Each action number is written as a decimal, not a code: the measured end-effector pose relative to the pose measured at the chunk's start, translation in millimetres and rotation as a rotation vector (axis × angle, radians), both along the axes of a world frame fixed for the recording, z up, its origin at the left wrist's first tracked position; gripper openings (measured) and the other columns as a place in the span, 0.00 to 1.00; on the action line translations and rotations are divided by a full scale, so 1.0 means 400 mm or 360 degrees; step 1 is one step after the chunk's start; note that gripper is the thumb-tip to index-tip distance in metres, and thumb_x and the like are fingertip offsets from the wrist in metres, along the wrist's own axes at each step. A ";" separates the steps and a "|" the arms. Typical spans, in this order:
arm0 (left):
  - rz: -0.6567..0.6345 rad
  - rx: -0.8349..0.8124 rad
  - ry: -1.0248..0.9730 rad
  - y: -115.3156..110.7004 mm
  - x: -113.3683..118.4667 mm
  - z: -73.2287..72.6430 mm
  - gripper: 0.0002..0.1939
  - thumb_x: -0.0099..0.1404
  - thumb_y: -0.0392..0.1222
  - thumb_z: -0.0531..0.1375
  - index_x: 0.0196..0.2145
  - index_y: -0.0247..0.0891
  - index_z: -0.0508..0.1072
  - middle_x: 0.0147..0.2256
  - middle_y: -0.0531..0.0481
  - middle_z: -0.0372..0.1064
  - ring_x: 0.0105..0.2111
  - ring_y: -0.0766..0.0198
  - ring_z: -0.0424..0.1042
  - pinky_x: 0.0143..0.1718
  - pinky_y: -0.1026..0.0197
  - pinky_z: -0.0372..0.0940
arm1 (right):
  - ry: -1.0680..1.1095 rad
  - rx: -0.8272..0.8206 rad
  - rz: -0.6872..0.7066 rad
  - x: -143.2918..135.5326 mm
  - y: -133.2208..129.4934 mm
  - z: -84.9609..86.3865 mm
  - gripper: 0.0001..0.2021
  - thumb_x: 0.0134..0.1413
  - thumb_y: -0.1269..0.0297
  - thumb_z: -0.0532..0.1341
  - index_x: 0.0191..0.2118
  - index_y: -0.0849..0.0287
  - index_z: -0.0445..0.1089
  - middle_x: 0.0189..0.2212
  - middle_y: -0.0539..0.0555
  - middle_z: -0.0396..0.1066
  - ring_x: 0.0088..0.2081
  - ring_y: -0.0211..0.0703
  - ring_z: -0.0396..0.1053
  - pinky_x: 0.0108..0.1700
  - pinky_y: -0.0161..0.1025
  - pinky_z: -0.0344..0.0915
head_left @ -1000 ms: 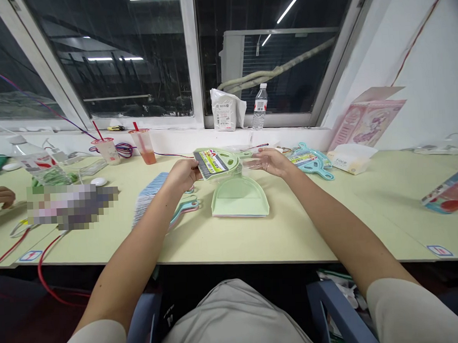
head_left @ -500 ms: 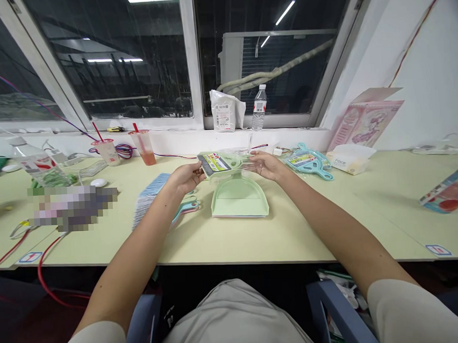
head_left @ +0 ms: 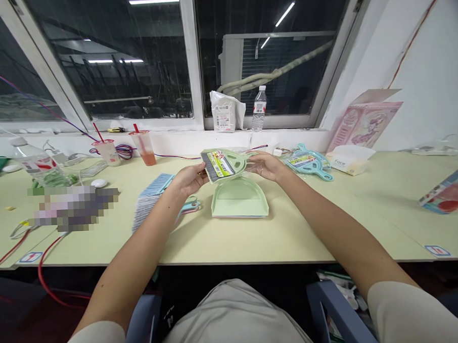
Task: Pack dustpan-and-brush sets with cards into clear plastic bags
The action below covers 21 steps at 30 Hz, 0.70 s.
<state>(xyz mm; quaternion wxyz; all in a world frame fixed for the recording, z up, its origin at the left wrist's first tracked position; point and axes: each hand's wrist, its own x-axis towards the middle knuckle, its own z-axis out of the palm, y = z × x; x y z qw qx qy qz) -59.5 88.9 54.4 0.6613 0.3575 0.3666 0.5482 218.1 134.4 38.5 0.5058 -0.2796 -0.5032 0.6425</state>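
Note:
A green brush and dustpan set in clear wrapping [head_left: 223,164], with a yellow label, is held up between both hands. My left hand [head_left: 192,179] grips its bristle end at the left. Around the wrapping at the handle end, my right hand [head_left: 266,166] is closed. Just below the set, a light green dustpan [head_left: 240,199] lies on the table, stacked on others whose edges show beneath it. Grey-bristled brushes [head_left: 150,200] with blue and pink handles lie to the left, partly hidden by my left forearm.
Wrapped blue sets [head_left: 308,162] and a tissue pack [head_left: 350,158] lie right of my right hand, before a pink box [head_left: 365,122]. Two drink cups [head_left: 142,147], a large bottle [head_left: 41,162] and a white mouse [head_left: 99,183] stand or lie left. A carton [head_left: 448,190] is far right.
The wrapped green set has tilted, so its label and bristles face me more and it sits slightly further right. Both hands keep hold of it, my left hand shifting slightly right.

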 end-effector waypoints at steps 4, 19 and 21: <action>0.0091 0.0094 0.0072 0.004 -0.002 -0.007 0.09 0.71 0.28 0.56 0.42 0.28 0.77 0.36 0.40 0.79 0.37 0.61 0.79 0.46 0.60 0.75 | -0.0011 -0.0069 -0.0005 0.004 -0.005 0.009 0.09 0.60 0.70 0.60 0.45 0.62 0.73 0.38 0.61 0.81 0.38 0.51 0.80 0.43 0.49 0.78; 0.0400 0.0302 0.0133 0.037 -0.025 -0.032 0.06 0.59 0.25 0.67 0.26 0.27 0.75 0.23 0.46 0.71 0.24 0.70 0.72 0.28 0.68 0.67 | -0.0348 -0.0117 -0.0401 0.040 -0.003 0.031 0.08 0.62 0.73 0.52 0.37 0.62 0.68 0.25 0.60 0.77 0.23 0.46 0.75 0.21 0.35 0.65; 0.0411 0.0346 0.0175 0.036 -0.027 -0.030 0.06 0.58 0.26 0.67 0.26 0.27 0.74 0.23 0.46 0.71 0.23 0.70 0.71 0.27 0.68 0.66 | -0.0326 -0.0131 -0.0402 0.047 -0.004 0.037 0.07 0.62 0.73 0.53 0.37 0.63 0.69 0.25 0.60 0.77 0.22 0.44 0.74 0.21 0.34 0.64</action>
